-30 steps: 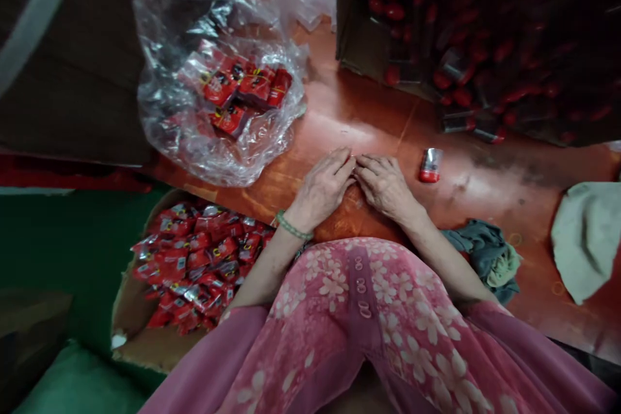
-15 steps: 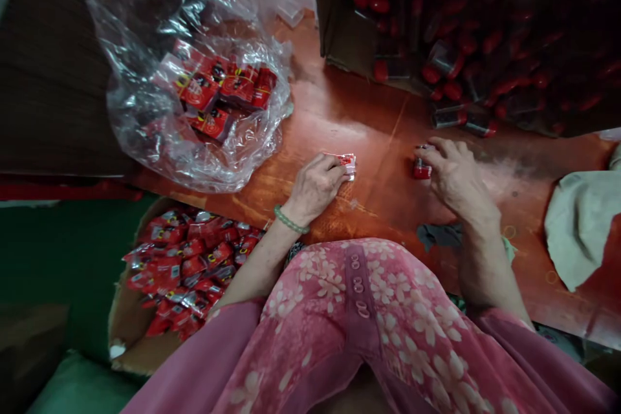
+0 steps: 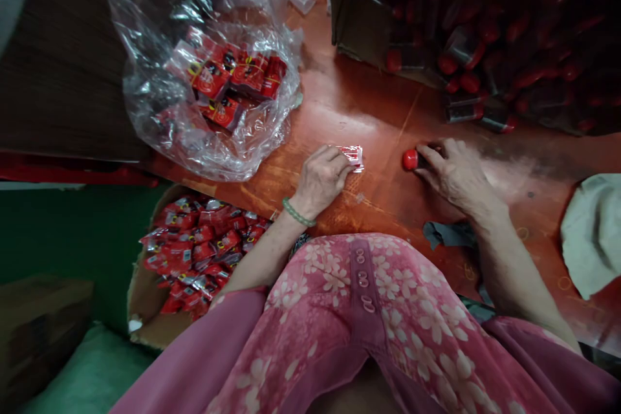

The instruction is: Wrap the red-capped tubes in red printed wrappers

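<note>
My left hand, with a green bead bracelet at the wrist, is closed on a small red-and-clear plastic packet at the middle of the table. The packet's shiny edge sticks out past my fingertips. To the right, my right hand pinches a small clear bottle whose round red cap points left toward the packet. Most of the bottle's body is hidden behind my fingers. A gap of bare tabletop lies between the two hands.
A clear plastic bag with bundled red packets lies back left. Below it stands a cardboard box of filled red packets. At back right, a carton holds many red-capped bottles. A grey cloth and a pale cloth lie on the right.
The bottle at my right hand has turned from roughly upright in view to lying with its red cap pointing left. My left hand keeps the packet in nearly the same spot; the view has shifted slightly.
</note>
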The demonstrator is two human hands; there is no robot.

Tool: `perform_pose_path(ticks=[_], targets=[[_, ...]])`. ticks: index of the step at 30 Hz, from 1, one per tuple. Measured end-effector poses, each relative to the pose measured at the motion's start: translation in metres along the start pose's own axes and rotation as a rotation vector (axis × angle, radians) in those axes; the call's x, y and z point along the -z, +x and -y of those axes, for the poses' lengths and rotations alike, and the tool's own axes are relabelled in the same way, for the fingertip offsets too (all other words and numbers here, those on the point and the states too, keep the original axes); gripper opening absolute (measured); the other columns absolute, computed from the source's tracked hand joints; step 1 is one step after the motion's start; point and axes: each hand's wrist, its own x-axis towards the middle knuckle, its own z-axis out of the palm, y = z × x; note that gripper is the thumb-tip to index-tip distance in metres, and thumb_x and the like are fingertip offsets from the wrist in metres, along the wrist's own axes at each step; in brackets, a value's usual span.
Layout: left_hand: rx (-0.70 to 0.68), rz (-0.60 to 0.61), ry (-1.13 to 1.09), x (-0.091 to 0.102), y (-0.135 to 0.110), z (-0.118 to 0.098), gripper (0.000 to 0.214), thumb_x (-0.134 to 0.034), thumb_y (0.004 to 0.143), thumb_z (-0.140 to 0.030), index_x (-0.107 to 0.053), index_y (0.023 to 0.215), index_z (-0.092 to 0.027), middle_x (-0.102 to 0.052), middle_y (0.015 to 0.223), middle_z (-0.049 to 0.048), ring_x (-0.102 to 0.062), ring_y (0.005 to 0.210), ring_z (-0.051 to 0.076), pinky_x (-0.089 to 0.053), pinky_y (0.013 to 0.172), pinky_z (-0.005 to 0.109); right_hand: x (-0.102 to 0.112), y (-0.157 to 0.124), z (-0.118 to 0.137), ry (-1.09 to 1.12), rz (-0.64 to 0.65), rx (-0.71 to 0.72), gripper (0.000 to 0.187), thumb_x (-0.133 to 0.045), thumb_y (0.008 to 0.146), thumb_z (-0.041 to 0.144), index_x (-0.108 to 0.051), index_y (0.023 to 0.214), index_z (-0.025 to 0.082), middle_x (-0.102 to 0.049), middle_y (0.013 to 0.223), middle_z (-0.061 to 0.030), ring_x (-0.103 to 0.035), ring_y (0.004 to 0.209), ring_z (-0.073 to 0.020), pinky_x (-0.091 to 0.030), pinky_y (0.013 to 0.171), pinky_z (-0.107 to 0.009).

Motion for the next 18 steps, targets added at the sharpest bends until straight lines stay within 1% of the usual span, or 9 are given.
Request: perform_pose_path(ticks=[3, 6, 8, 10, 13, 16, 18], targets=[[-0.011, -0.048, 0.059, -0.004, -0.004, -0.003, 0.032, -0.058, 0.1, -0.033, -0.07, 0.075, -0.017, -0.068, 0.076, 0.0055, -0.059, 0.074, 0.017, -0.047, 0.071, 0.031, -0.002, 0.003, 0.009, -0.069, -0.003, -0.037, 0.046, -0.048, 0.103, 0.038, -0.061, 0.134, 0.007, -0.062, 0.12, -0.0239, -0.057, 0.105, -0.0363, -0.051, 0.088, -0.053], [-0.022, -0.04, 0.029, -0.007, -0.011, -0.006, 0.03, -0.06, 0.099, -0.035, -0.073, 0.079, -0.015, -0.069, 0.078, 0.0062, -0.06, 0.074, 0.017, -0.048, 0.071, 0.031, -0.002, 0.007, 0.018, -0.009, -0.029, -0.039, 0.046, -0.042, 0.105, 0.037, -0.06, 0.13, 0.003, -0.063, 0.113, -0.0241, -0.059, 0.1, -0.0348, -0.052, 0.087, -0.051], [-0.011, -0.039, -0.03, -0.007, -0.015, -0.007, 0.028, -0.061, 0.098, -0.036, -0.075, 0.087, -0.015, -0.072, 0.082, 0.0066, -0.062, 0.076, 0.016, -0.05, 0.073, 0.031, -0.001, 0.011, 0.027, 0.116, -0.05, -0.019, 0.045, -0.04, 0.106, 0.038, -0.059, 0.129, 0.005, -0.063, 0.114, -0.0224, -0.06, 0.101, -0.0327, -0.052, 0.089, -0.048], [0.0, -0.035, -0.093, -0.005, -0.016, -0.009, 0.027, -0.062, 0.097, -0.037, -0.077, 0.095, -0.015, -0.073, 0.088, 0.0064, -0.064, 0.079, 0.016, -0.052, 0.075, 0.03, 0.001, 0.016, 0.035, 0.269, -0.057, 0.01, 0.044, -0.04, 0.106, 0.041, -0.057, 0.132, 0.009, -0.062, 0.118, -0.0198, -0.061, 0.104, -0.0303, -0.052, 0.093, -0.046], [0.016, 0.017, -0.155, 0.002, -0.015, -0.01, 0.028, -0.058, 0.1, -0.035, -0.077, 0.102, -0.016, -0.074, 0.094, 0.0068, -0.067, 0.084, 0.016, -0.055, 0.08, 0.03, 0.005, 0.026, 0.047, 0.475, -0.055, 0.061, 0.047, -0.037, 0.107, 0.048, -0.056, 0.135, 0.016, -0.062, 0.123, -0.0155, -0.061, 0.109, -0.028, -0.051, 0.098, -0.044], [0.022, 0.055, -0.146, 0.006, -0.013, -0.01, 0.026, -0.053, 0.102, -0.027, -0.077, 0.101, -0.015, -0.074, 0.098, 0.0087, -0.068, 0.088, 0.018, -0.056, 0.081, 0.031, 0.012, 0.035, 0.057, 0.6, -0.039, 0.086, 0.048, -0.036, 0.107, 0.051, -0.057, 0.136, 0.019, -0.064, 0.121, -0.0129, -0.061, 0.11, -0.0269, -0.05, 0.101, -0.043], [0.04, 0.053, -0.11, 0.005, -0.014, -0.009, 0.024, -0.054, 0.1, -0.021, -0.076, 0.093, -0.015, -0.074, 0.094, 0.0082, -0.067, 0.085, 0.018, -0.055, 0.078, 0.031, 0.016, 0.038, 0.063, 0.621, -0.027, 0.084, 0.048, -0.036, 0.108, 0.049, -0.058, 0.138, 0.019, -0.065, 0.121, -0.0125, -0.062, 0.11, -0.0262, -0.049, 0.101, -0.042]])
